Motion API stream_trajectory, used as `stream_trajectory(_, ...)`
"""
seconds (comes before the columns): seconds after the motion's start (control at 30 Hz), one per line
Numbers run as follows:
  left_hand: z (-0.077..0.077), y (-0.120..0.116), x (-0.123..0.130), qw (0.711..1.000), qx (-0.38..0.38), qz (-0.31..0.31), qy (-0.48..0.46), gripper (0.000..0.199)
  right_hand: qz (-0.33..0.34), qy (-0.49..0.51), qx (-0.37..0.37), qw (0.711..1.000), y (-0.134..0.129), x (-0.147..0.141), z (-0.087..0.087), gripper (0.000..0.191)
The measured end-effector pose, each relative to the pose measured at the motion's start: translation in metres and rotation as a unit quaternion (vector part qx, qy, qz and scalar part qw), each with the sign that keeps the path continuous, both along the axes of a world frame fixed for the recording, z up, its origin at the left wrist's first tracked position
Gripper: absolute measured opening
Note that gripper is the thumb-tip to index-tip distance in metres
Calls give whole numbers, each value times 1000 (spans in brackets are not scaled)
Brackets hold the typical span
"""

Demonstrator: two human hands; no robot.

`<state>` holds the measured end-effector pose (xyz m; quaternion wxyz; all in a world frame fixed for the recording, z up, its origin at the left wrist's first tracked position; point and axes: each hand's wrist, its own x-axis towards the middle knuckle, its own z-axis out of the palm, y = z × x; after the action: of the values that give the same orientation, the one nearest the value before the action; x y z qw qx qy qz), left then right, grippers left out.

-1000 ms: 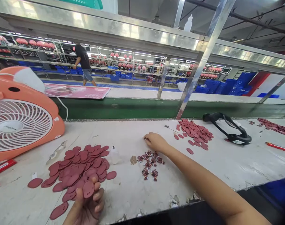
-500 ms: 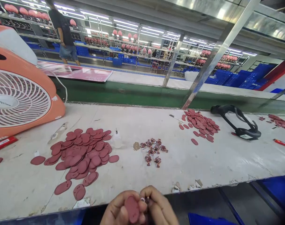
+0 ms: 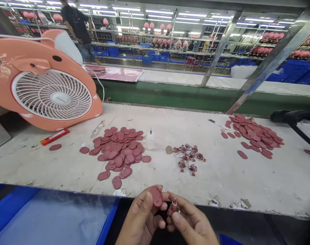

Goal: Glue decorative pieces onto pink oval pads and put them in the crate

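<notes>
The left hand (image 3: pixel 141 216) pinches a flat dark-red oval (image 3: pixel 156 197) at its one o'clock, the right hand (image 3: pixel 192 221) a knobbly maroon bundle (image 3: pixel 173 206), finger-hidden below, at ten.

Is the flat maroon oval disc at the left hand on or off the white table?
Off: the left hand pinches the maroon disc between thumb and fingers.

Bright, even light came from tube lamps (image 3: pixel 125 8) overhead.
On the white table (image 3: pixel 68 163) I saw soft shadows; the far shelves (image 3: pixel 134 46) looked slightly blurred.
</notes>
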<state>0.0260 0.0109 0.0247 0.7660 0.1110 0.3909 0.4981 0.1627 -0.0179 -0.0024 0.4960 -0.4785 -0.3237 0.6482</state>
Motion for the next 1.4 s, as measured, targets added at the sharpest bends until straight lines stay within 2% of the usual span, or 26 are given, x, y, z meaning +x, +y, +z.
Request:
stream_trajectory(0.13,8,-2,-14,999,-48,-20,8,36,22,-36,22,999,12,23,12,25)
stream_trajectory(0.37,5,-10,-21,995,-58,-73,22,37,125,-62,85,987,15,30,39,24)
stream_trajectory(0.5,12,-13,-23,993,-60,-88,44,40,115,-33,58,991,15,28,50,16)
stream_trajectory(0.6,15,-14,-24,992,-58,-105,38,39,109,-49,85,989,18,26,52,18)
stream_trajectory(0.83,12,-17,-29,991,-48,-124,28,40,124,-93,98,983,20,24,61,22)
stream_trajectory(1.07,10,-18,-30,990,-4,-130,55,37,110,-204,167,958,19,24,67,21)
stream_trajectory(1.2,13,-18,-32,988,23,-129,78,34,105,-257,234,932,19,23,68,22)
stream_trajectory(1.4,13,-17,-32,986,17,-153,58,30,128,-300,284,901,19,20,69,23)
